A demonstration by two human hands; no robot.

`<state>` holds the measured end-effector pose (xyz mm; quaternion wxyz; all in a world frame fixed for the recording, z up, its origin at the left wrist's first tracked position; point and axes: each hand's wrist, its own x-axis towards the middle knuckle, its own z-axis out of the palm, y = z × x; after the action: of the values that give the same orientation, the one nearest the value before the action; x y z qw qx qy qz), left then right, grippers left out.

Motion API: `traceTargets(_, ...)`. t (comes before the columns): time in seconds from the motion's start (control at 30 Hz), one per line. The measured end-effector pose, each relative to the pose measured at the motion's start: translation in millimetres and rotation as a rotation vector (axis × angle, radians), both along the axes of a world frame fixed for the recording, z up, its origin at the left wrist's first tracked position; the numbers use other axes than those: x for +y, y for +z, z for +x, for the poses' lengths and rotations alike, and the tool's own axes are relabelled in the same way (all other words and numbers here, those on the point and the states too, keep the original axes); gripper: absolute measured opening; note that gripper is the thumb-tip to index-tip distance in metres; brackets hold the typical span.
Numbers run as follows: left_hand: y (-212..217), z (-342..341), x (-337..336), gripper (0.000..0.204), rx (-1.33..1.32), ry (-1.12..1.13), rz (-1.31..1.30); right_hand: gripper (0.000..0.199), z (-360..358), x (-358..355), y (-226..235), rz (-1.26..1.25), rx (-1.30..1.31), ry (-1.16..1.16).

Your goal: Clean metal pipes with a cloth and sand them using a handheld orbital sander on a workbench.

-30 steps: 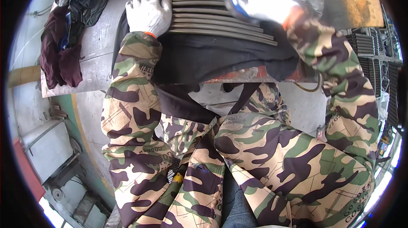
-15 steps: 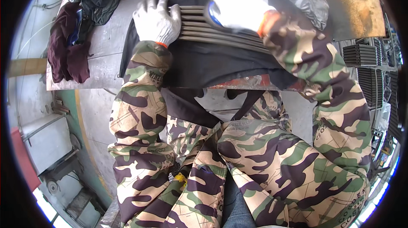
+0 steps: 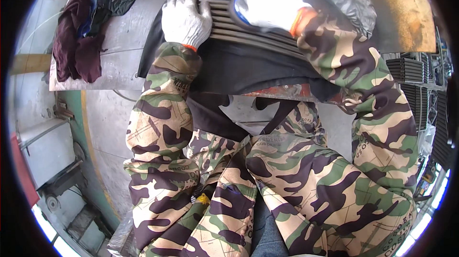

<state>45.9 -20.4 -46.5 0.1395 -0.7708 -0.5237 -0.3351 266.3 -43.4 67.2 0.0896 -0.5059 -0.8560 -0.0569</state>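
Note:
A set of parallel grey metal bars, like a grate, lies across a black cloth on the workbench. My left hand, in a white knit glove, rests flat over the bars' left end, its fingers spread and the thumb along the bars. Also in a white glove, my right hand is closed on a blue-edged pad against the upper side of the bars. The glove hides most of the pad, so its exact kind cannot be made out. The bars' right end runs behind my right sleeve.
Maroon and dark cloths lie on the bench at the left. Crumpled silver sheeting sits behind my right forearm, beside a rust-stained board. Stacks of dark bars stand on a rack at the far right.
The view has turned slightly, shifting the bench upward at the left. My left hand stays at the bars' left end, and my right hand still holds the pad near the same spot on them.

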Motion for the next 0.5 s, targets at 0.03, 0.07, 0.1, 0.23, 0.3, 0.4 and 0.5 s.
traceTargets(0.03,0.3,1.4,0.6,0.036,-0.004,-0.018,-0.053,0.023,0.7,1.0,1.9,0.023,0.01,-0.007)
traceTargets(0.07,1.5,2.3,1.3,0.034,0.024,-0.024,-0.028,0.023,1.3,1.3,4.0,0.06,-0.006,-0.015)
traceTargets(0.1,2.1,3.0,1.8,0.034,0.016,-0.032,0.003,0.023,0.5,1.2,5.2,0.1,-0.022,-0.02)
traceTargets(0.23,3.0,0.8,-2.8,0.033,-0.008,-0.039,-0.024,0.023,-3.6,-8.0,5.4,0.049,-0.024,-0.006)
traceTargets(0.3,0.9,0.4,-5.1,0.032,-0.033,-0.062,0.02,0.022,-5.7,-10.6,3.7,0.0,-0.017,0.062)
traceTargets(0.4,-2.3,1.7,-1.6,0.033,0.022,-0.065,-0.02,0.021,-8.5,-7.3,1.4,0.073,0.009,0.031)
traceTargets(0.5,-2.8,4.0,4.9,0.038,0.109,0.002,-0.012,0.02,-9.1,-4.8,3.0,0.088,-0.037,-0.013)
